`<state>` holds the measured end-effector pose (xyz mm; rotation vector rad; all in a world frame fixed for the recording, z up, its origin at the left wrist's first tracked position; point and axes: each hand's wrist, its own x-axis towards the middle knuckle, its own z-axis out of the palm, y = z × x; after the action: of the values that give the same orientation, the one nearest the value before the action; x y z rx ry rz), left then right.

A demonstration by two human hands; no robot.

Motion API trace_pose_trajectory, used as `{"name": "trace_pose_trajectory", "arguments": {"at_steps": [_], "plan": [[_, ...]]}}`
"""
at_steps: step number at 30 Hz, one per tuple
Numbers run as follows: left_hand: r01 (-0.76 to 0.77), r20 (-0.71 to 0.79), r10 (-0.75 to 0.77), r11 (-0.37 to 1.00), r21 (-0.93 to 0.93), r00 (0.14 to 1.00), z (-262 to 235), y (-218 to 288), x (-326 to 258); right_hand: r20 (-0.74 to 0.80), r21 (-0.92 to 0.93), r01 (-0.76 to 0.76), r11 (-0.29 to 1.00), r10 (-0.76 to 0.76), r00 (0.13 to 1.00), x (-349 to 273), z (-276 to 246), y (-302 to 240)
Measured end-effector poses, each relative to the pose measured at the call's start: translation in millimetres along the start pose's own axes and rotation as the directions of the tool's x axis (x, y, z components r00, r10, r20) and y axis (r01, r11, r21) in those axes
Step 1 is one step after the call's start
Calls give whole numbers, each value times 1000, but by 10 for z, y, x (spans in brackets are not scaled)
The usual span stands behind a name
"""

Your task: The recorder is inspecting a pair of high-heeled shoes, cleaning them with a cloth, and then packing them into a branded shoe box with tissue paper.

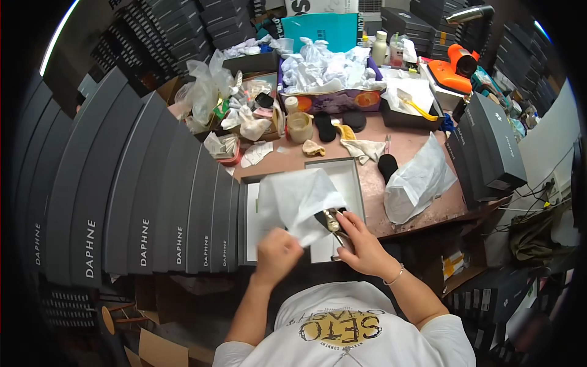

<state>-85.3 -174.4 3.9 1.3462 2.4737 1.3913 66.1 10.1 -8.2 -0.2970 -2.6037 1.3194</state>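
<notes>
My right hand [368,249] grips a dark shoe [331,221] with a gold ornament on it. Part of the shoe is tucked under a thin white wrapping sheet or bag [297,197], so its full shape is hidden. My left hand [279,253] is closed, slightly blurred, at the near edge of that white wrapping, which it pinches. Both hands are above the near side of an open grey shoebox [356,174] with a white inside. To the right on the table lies another white wrapped bundle [417,183], its contents covered.
Tall dark shoeboxes [147,196] stand in a row at left; more boxes [489,144] stand at right. Behind are a bin of crumpled white paper [327,70], a jar [299,127], black pads [326,126], cloths [364,148] and an orange tool [455,67].
</notes>
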Motion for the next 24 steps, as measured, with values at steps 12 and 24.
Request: {"name": "trace_pose_trajectory", "arguments": {"at_steps": [12,24], "plan": [[-373,138,349,898,232,927,-215,248,362,278,779,-424,462,353,894,193,231,147],[-146,295,124,988,55,947,-32,233,566,418,801,-310,-513,108,902,-66,68,134]]}}
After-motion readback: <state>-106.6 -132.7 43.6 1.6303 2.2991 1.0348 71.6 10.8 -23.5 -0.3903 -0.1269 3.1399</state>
